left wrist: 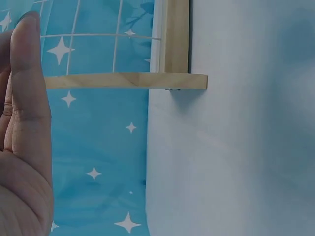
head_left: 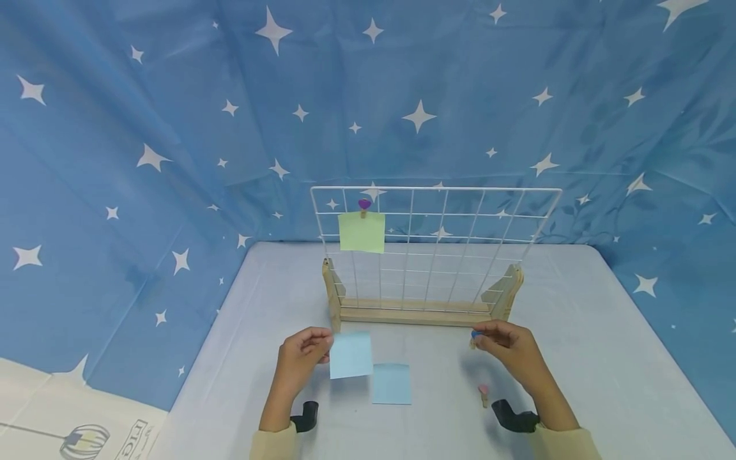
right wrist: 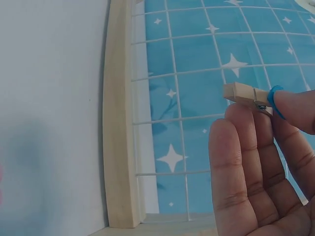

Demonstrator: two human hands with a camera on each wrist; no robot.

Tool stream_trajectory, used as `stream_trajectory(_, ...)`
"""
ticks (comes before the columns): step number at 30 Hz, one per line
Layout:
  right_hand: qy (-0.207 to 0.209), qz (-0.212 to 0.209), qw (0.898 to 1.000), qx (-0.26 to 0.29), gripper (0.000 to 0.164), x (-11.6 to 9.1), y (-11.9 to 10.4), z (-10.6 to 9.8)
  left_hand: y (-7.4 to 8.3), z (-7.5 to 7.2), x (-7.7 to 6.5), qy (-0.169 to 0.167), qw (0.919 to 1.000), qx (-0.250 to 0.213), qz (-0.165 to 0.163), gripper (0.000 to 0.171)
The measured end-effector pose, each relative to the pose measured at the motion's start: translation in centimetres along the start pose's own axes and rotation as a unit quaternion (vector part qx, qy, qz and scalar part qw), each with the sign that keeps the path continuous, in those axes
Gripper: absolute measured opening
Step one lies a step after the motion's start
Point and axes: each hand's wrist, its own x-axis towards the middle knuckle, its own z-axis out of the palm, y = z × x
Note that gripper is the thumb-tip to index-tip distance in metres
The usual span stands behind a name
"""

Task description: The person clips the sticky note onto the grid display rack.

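My left hand (head_left: 305, 351) pinches a light blue sticky note (head_left: 351, 355) by its left edge, raised above the table. In the left wrist view only the thumb side of that hand (left wrist: 29, 128) shows. Between thumb and fingers, my right hand (head_left: 512, 351) holds a small wooden clothespin (right wrist: 246, 93) with a blue ornament (right wrist: 275, 98) on it. A second blue sticky note (head_left: 392, 384) lies on the table between the hands. A clothespin with a pink top (head_left: 483, 393) lies near the right wrist.
Behind the hands stands a white wire grid (head_left: 428, 255) in a wooden base (head_left: 414, 315). A green sticky note (head_left: 362, 233) hangs at its upper left from a clothespin with a purple heart (head_left: 365, 204). A blue starry cloth (head_left: 460, 83) hangs behind the white table (head_left: 586, 332).
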Motion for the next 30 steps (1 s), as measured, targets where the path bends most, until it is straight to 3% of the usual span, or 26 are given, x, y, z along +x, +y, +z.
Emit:
stream_trajectory(9, 0.005, -0.02, 1.0, 0.019, 0.02, 0.2, -1.0, 0.1, 1.1, 0.3, 0.0, -0.003, 0.9999, -0.002, 0.013, 0.015)
stream_trajectory(22, 0.013, -0.056, 0.998, 0.037, 0.017, 1.0, -3.0, 0.2, 3.3, 1.7, 0.2, -0.003, 1.0, 0.005, 0.006, 0.013)
stream_trajectory(30, 0.023, -0.055, 0.998, 0.023, 0.017, 1.7, -3.8, 0.1, 3.6, 2.0, 0.7, -0.012, 0.9994, 0.0, 0.031, 0.013)
